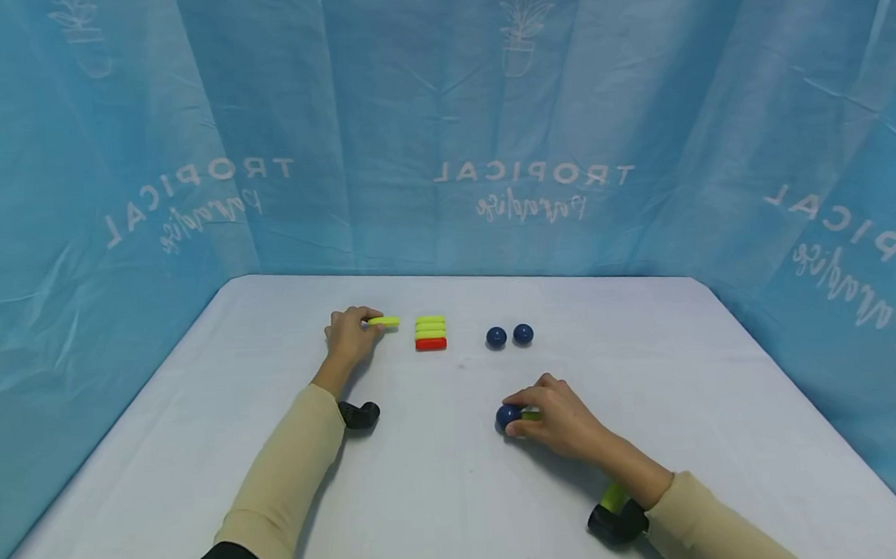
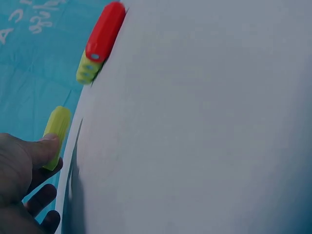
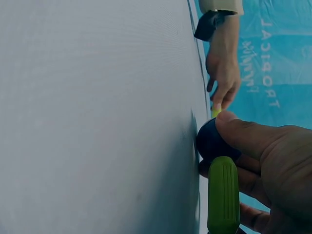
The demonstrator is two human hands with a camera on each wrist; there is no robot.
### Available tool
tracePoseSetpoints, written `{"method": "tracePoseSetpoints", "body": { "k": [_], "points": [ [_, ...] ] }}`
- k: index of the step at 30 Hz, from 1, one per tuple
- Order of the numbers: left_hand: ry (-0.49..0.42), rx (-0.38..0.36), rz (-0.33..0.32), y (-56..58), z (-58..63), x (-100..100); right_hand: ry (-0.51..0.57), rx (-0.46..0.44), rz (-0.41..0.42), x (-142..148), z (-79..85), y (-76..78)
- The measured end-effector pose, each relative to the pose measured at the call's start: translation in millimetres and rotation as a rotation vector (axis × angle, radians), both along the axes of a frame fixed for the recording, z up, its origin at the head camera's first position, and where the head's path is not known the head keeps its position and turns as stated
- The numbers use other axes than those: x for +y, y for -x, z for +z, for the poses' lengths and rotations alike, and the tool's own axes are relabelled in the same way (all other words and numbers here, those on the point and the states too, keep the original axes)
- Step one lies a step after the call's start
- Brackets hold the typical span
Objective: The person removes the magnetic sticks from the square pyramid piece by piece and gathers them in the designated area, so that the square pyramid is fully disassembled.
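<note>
My left hand [image 1: 351, 335] is at the far left of the table, pinching a yellow-green stick [image 2: 57, 127] between thumb and fingers. To its right lie several yellow-green sticks [image 1: 430, 327] side by side, with a red stick [image 1: 431, 344] nearest me. Nearer the front, the right hand [image 1: 562, 416] grips a dark blue ball [image 1: 508, 416] with thumb and fingertips. A short green stick [image 1: 531, 415] shows between that ball and the palm, partly hidden by the fingers. In the right wrist view a ridged green piece [image 3: 224, 195] overlaps the ball's lower edge.
Two more dark blue balls [image 1: 510, 336] sit near the back, right of the sticks. A white cloth covers the table [image 1: 427, 497]. Blue printed curtains [image 1: 410, 106] hang around it. Black cameras [image 1: 360, 415] are on both wrists, with a green strip [image 1: 613, 497] beside the right one.
</note>
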State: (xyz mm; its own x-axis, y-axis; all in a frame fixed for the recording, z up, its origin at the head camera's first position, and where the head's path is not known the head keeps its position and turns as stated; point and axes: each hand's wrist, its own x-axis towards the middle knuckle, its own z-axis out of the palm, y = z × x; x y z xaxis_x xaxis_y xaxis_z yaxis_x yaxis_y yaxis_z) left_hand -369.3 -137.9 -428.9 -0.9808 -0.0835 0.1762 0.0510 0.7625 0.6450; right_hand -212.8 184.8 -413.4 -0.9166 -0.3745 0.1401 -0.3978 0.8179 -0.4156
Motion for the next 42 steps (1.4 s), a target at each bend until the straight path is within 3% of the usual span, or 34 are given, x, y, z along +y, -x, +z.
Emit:
{"method": "tracePoseSetpoints", "body": {
  "k": [12, 22, 31, 39, 42],
  "points": [
    [0.107, -0.028, -0.043, 6.1, -0.3, -9, -0.044, -0.006, -0.007, -5, 4.7, -0.8],
    [0.131, -0.042, -0.040, 7.6, -1.5, -6, -0.078, 0.091, 0.016, 16, 10.2, -5.4],
    [0.134, -0.039, -0.044, 7.5, -2.1, -8, -0.054, 0.045, -0.011, 45, 5.4, -6.6],
    [0.114, -0.048, -0.048, 6.9, -2.5, -10, -0.019, 0.026, -0.004, 46, 0.3, -4.3],
    [0.061, -0.029, -0.048, 3.3, -0.4, -9, -0.019, 0.026, 0.003, 44, -0.2, -4.1]
  ]
}}
